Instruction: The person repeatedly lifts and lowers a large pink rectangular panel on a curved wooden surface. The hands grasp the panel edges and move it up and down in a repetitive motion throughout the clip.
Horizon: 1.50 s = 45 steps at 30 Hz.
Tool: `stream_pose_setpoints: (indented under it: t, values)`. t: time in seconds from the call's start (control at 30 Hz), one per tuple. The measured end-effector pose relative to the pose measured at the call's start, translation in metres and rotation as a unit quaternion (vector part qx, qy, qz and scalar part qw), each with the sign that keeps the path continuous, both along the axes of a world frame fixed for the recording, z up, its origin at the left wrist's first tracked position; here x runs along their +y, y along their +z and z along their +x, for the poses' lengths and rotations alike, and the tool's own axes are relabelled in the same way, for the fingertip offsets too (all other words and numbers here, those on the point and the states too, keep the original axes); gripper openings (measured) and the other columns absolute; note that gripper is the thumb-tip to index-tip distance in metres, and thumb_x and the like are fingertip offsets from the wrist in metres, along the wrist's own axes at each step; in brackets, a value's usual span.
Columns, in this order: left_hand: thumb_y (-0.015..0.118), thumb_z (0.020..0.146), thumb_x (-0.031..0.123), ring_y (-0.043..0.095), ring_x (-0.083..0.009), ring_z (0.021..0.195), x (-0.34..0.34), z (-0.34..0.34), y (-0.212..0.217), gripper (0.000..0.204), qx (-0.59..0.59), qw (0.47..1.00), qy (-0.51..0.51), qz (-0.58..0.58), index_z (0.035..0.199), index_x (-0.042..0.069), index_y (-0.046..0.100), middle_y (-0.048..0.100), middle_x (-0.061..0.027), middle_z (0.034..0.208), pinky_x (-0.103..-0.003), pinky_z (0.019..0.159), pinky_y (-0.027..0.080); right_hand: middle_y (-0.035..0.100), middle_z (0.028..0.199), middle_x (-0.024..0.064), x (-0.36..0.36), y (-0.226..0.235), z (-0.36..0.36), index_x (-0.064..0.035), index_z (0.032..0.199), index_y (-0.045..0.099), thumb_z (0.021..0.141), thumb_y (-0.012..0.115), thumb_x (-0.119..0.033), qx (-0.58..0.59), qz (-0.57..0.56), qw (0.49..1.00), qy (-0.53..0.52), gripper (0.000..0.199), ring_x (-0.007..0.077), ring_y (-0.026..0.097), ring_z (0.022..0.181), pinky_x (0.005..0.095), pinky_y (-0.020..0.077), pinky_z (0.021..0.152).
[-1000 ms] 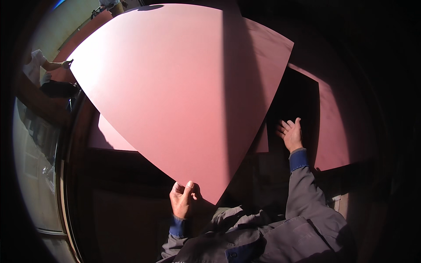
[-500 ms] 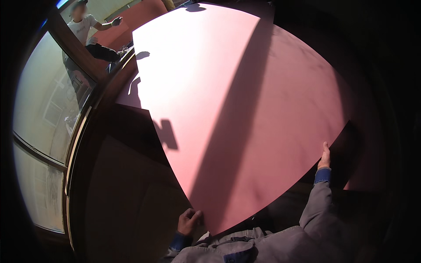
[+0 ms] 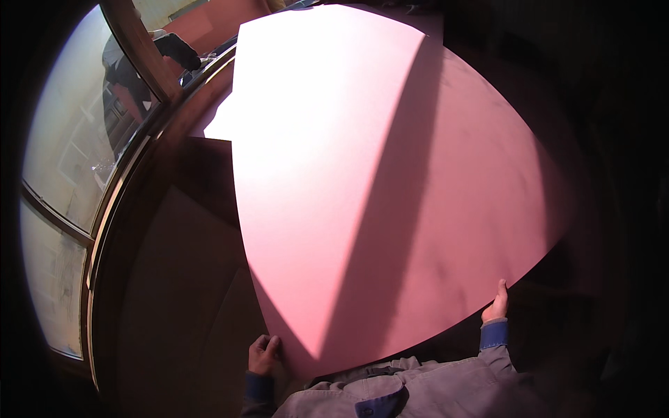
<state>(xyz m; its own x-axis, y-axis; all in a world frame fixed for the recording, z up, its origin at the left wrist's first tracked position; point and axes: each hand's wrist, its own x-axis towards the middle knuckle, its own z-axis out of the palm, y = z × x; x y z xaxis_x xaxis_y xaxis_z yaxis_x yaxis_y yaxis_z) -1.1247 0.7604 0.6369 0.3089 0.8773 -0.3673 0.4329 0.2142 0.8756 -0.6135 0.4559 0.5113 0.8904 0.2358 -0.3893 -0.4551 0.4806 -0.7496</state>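
A large pink sheet or board spreads in front of me, its near edge close to my waist. My left hand is closed on its left edge near the near corner, with the thumb on top. Farther right along the near edge, my right hand grips the same sheet, thumb up on the upper face and fingers hidden beneath. Bright sunlight washes out the far left part of the sheet, and a dark band of shadow crosses its middle.
Another pink sheet sticks out beneath the far left side. A window with a dark wooden frame runs along the left. Beyond it a person bends over, partly seen through the glass. Deep shadow hides much of the right.
The pink sheet has turned, its near corner shifting left. My left hand has moved left with it, and my right hand has come nearer and slightly left. The person outside has bent down.
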Motion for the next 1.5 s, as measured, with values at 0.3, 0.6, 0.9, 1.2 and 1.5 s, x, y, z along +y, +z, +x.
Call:
stream_pose_setpoints:
  t: [0.3,0.6,0.9,1.2,1.5]
  values:
    - [0.063,0.094,0.026,0.042,-0.0038,0.053,0.104,-0.173,0.015,0.028,0.033,0.998,-0.005,0.051,0.077,0.005,0.057,0.051,0.0042,0.063,-0.022,0.046,0.034,0.051,0.136,0.0073,0.007,0.064,-0.222,-0.0059,0.133,0.047,0.088,0.067,-0.034,0.145,0.089,0.970,0.176,0.056,0.0266,0.048,0.126,0.0433,0.0388,0.106]
    - [0.064,0.093,0.036,0.043,-0.0047,0.054,0.175,-0.296,0.003,0.038,0.143,0.975,0.114,0.128,0.073,0.006,0.054,0.049,0.0034,0.063,-0.023,0.047,0.035,0.044,0.143,0.0073,-0.071,0.010,-0.191,-0.0087,0.140,0.041,0.083,0.068,-0.051,0.093,0.057,0.994,0.007,0.075,0.0290,0.041,0.130,0.0471,0.0327,0.109]
    - [0.052,0.086,0.069,0.055,-0.0324,0.107,0.003,-0.253,-0.039,0.089,-0.144,0.866,0.479,0.008,0.141,0.002,0.031,0.052,-0.0176,0.122,-0.046,0.085,0.048,0.042,0.144,0.0105,-0.141,-0.022,-0.132,-0.0044,0.142,0.038,0.086,0.064,-0.050,0.045,-0.073,0.994,-0.069,0.077,0.0280,0.039,0.131,0.0451,0.0306,0.110]
    - [0.051,0.100,0.028,0.060,-0.0203,0.102,0.112,-0.100,-0.056,0.042,-0.200,0.946,0.239,0.093,0.124,-0.007,0.050,0.062,-0.0133,0.113,-0.032,0.086,0.049,0.053,0.132,0.0051,-0.111,0.022,-0.201,-0.0068,0.130,0.050,0.087,0.069,-0.034,0.008,-0.027,0.998,-0.051,0.054,0.0222,0.050,0.121,0.0402,0.0436,0.099]
    - [0.066,0.091,0.031,0.062,-0.0196,0.094,0.296,0.045,-0.090,0.049,-0.076,0.936,0.245,0.240,0.108,-0.014,0.060,0.066,-0.0172,0.105,-0.033,0.081,0.051,0.068,0.086,0.0116,0.011,0.079,-0.124,-0.0050,0.097,0.060,0.096,0.057,-0.026,0.010,-0.029,0.993,0.114,0.021,0.0237,0.067,0.074,0.0391,0.0573,0.067]
